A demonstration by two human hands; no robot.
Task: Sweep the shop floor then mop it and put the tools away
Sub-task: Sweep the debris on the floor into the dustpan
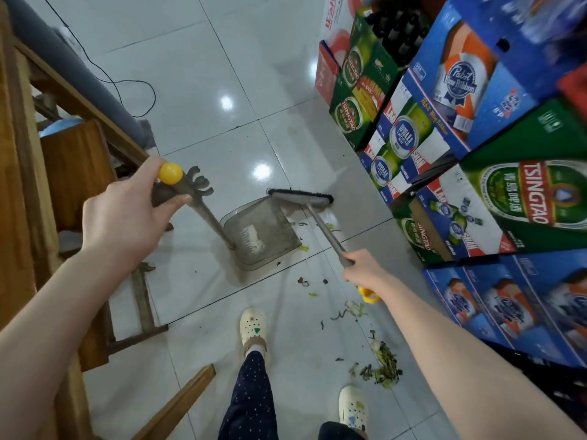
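Crowding left grip (127, 214) clamped on dustpan (260, 239), right grip (365, 268) clamped on broom (324, 230): beer cartons (508, 201), wooden furniture (76, 160).

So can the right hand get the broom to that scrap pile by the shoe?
Probably yes: the right hand grips the broom, and only littered tile separates its head from the scrap pile.

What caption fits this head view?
Sweeping: left hand holds the dustpan, right hand the broom, debris scattered on tiles beside beer cartons.
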